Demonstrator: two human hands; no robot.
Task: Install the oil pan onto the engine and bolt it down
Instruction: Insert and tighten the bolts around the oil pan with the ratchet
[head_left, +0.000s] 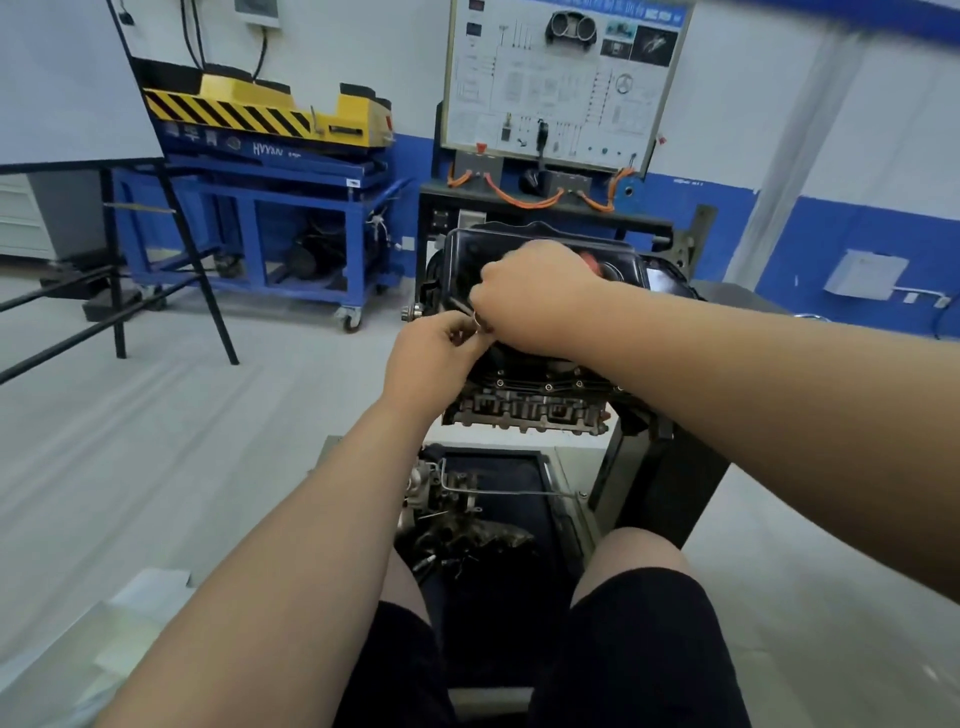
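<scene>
A black oil pan (618, 260) lies on top of the inverted engine (530, 395), which hangs on a stand in front of me. My right hand (535, 296) is over the pan's near left edge with its fingers curled round a thin dark tool (461, 305). Just below and left of it, my left hand (436, 358) pinches a small metal part (480, 325), likely a bolt, at the tool's tip. Both hands meet at the pan's flange. The tool's far end is hidden under my right hand.
A dark tray (519, 514) under the engine holds loose engine parts and a bent metal rod. A blue wheeled cart (270, 208) with a yellow striped unit stands at the back left. A white training board (561, 78) is behind the engine, and a black easel frame (171, 234) on the left.
</scene>
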